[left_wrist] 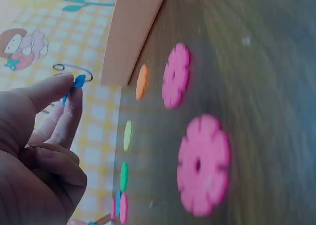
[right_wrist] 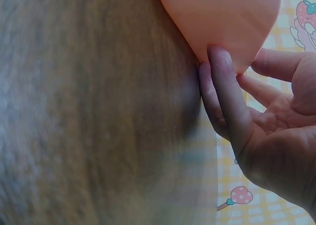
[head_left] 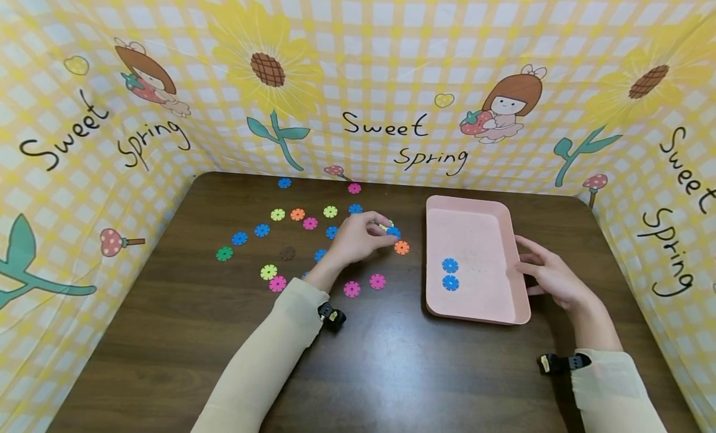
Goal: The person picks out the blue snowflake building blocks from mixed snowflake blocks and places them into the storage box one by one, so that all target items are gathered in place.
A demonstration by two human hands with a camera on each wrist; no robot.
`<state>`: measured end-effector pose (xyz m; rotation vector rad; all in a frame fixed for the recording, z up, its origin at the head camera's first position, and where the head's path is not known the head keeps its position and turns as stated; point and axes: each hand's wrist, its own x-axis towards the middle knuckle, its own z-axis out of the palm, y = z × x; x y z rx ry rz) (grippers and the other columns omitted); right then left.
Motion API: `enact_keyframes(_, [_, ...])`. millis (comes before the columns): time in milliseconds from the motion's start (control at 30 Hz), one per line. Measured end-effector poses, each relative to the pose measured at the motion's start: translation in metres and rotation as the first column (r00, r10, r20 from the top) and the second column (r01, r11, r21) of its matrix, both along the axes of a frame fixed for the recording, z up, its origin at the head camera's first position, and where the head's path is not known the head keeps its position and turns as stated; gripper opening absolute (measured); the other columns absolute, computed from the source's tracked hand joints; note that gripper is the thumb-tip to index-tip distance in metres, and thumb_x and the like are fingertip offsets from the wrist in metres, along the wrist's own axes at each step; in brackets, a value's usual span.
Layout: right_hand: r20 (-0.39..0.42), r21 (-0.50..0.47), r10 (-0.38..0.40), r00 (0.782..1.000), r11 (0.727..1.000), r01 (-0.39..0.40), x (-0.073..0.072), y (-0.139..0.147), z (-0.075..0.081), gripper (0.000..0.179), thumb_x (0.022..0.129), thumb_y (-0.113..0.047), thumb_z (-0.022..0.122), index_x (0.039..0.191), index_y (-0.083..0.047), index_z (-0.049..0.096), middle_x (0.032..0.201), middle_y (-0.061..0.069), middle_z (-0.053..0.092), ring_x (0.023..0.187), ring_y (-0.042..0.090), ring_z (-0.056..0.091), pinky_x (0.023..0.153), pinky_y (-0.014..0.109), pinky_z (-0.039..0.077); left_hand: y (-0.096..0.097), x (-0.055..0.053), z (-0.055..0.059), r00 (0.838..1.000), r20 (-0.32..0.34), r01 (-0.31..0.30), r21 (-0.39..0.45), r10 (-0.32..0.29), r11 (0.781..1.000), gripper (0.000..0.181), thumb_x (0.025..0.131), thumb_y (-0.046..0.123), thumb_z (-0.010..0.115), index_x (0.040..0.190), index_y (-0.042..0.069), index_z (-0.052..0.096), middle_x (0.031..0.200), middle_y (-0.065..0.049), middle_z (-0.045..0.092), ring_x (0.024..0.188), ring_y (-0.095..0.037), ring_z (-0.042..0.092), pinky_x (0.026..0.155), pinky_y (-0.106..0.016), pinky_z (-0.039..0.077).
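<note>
My left hand [head_left: 358,239] pinches a blue notched plastic disc [head_left: 394,232] between thumb and fingertips, above the table left of the pink tray [head_left: 475,225]. In the left wrist view the pinched blue disc [left_wrist: 79,80] shows nearly edge-on. An orange disc [head_left: 401,248] lies just below that hand, and a yellow-green disc [head_left: 387,223] is partly hidden behind its fingers. Two blue discs, one upper [head_left: 450,266] and one lower [head_left: 450,283], lie inside the tray. Fairly straight fingers of my right hand [head_left: 550,274] touch the tray's right outer wall.
More notched discs lie scattered on the brown table [head_left: 358,371], including a green disc [head_left: 224,253], a dark brown disc [head_left: 287,253] and a pink disc [head_left: 377,281]. Yellow checked cloth [head_left: 380,54] hangs behind and at both sides.
</note>
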<state>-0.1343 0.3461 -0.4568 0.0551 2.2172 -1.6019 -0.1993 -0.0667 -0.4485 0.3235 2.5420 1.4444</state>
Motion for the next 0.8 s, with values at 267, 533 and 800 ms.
enact_keyframes(267, [-0.001, -0.007, 0.004, 1.0, 1.0, -0.004, 0.0, 0.001, 0.0, 0.074, 0.107, -0.014, 0.056, 0.167, -0.012, 0.013, 0.152, 0.041, 0.033, 0.104, 0.017, 0.065, 0.076, 0.05, 0.061, 0.032, -0.001, -0.006, 0.995, -0.051, 0.089, 0.059, -0.086, 0.994, 0.027, 0.089, 0.03, 0.085, 0.108, 0.015, 0.074, 0.091, 0.006, 0.075, 0.086, -0.012, 0.069, 0.07, -0.033, 0.054])
enact_keyframes(533, [-0.001, -0.002, -0.001, 1.0, 1.0, 0.001, -0.001, 0.001, -0.001, 0.074, 0.107, -0.012, 0.056, 0.167, -0.012, 0.014, 0.151, 0.042, 0.034, 0.105, 0.02, 0.065, 0.076, 0.051, 0.06, 0.067, -0.003, -0.015, 0.989, -0.063, 0.141, 0.08, -0.136, 0.987, 0.027, 0.089, 0.028, 0.086, 0.109, 0.015, 0.074, 0.089, 0.009, 0.074, 0.087, -0.009, 0.067, 0.069, -0.029, 0.051])
enact_keyframes(800, [0.001, -0.001, -0.012, 1.0, 1.0, 0.012, -0.001, 0.001, 0.001, 0.074, 0.107, -0.013, 0.057, 0.167, -0.013, 0.015, 0.152, 0.041, 0.034, 0.106, 0.021, 0.065, 0.077, 0.051, 0.06, 0.1, -0.009, -0.015, 0.982, -0.107, 0.146, -0.098, -0.157, 0.984, 0.023, 0.087, 0.035, 0.086, 0.104, 0.025, 0.073, 0.085, 0.02, 0.07, 0.082, -0.001, 0.064, 0.074, -0.029, 0.049])
